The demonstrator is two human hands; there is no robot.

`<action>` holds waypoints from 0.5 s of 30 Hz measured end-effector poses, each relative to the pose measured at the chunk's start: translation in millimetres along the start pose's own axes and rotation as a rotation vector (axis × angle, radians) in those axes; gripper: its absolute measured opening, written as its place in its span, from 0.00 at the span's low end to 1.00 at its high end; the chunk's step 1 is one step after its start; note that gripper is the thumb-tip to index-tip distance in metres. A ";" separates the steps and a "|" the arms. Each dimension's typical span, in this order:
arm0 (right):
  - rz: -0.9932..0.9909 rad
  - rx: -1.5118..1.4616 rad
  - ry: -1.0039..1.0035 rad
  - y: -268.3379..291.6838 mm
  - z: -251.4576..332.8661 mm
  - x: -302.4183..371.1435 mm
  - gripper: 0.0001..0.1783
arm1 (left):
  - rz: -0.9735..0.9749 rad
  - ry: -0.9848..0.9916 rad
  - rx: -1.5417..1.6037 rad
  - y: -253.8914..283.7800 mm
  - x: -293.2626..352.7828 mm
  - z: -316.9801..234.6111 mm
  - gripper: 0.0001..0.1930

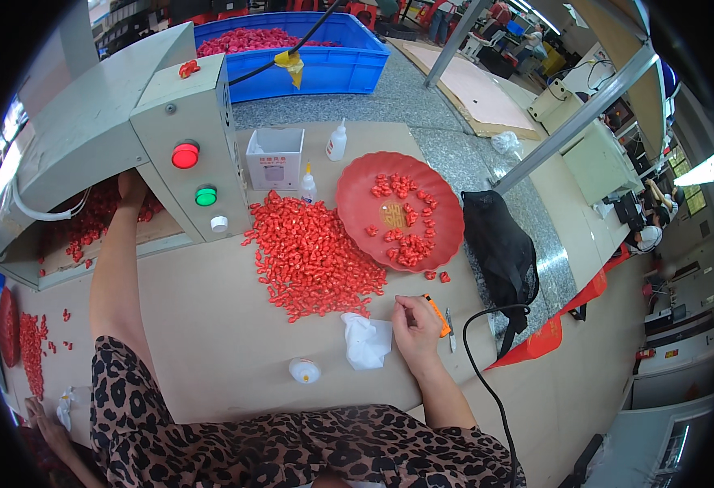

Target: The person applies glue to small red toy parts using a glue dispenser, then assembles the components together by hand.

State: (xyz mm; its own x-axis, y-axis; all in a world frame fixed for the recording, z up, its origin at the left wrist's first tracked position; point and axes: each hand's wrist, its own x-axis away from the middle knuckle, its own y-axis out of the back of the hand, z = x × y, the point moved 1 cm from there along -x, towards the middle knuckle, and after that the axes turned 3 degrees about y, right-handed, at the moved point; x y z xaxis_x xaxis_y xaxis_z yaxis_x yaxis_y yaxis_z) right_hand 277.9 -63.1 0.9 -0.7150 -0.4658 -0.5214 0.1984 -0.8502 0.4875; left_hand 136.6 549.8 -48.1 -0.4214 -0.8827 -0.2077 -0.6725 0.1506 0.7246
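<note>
My left arm reaches into the opening of a grey machine, where my left hand (132,187) is over a heap of small red pieces (97,224); its fingers are hidden. My right hand (415,325) rests on the table with its fingers curled closed; whatever they may hold is too small to make out. Right beside it lie an orange tool (435,313) and a slim pen-like tool (450,329). A crumpled white tissue (367,342) lies left of that hand. Beyond is a large pile of shiny red pieces (312,256), touching a red scalloped plate (357,187) that carries more of them.
The machine (186,114) has red and green buttons. Behind the pile stand a white box (276,154) and two small bottles (337,141). A blue crate (308,69), a black bag (499,252) and a round white container (304,371) surround the work. Another person's hand (44,419) is at lower left.
</note>
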 end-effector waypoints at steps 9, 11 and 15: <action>-0.014 -0.011 0.015 0.5 7.9 3.6 0.05 | -0.138 -0.246 -0.178 53.6 -42.0 150.5 0.17; 0.003 -0.019 0.008 -2.1 6.3 2.4 0.05 | -0.035 -0.079 -0.520 29.8 16.0 48.4 0.17; -0.017 0.027 0.105 -0.5 6.7 1.8 0.05 | -0.140 0.433 1.047 92.0 156.7 -44.2 0.14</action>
State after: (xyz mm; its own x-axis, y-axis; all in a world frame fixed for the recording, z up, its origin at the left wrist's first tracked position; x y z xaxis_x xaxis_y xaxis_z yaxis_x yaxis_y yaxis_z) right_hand 272.0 -61.8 4.4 -0.6434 -0.4755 -0.6000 0.1677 -0.8523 0.4955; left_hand 35.5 405.6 15.0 -0.1942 -0.9698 0.1477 -0.9597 0.1567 -0.2331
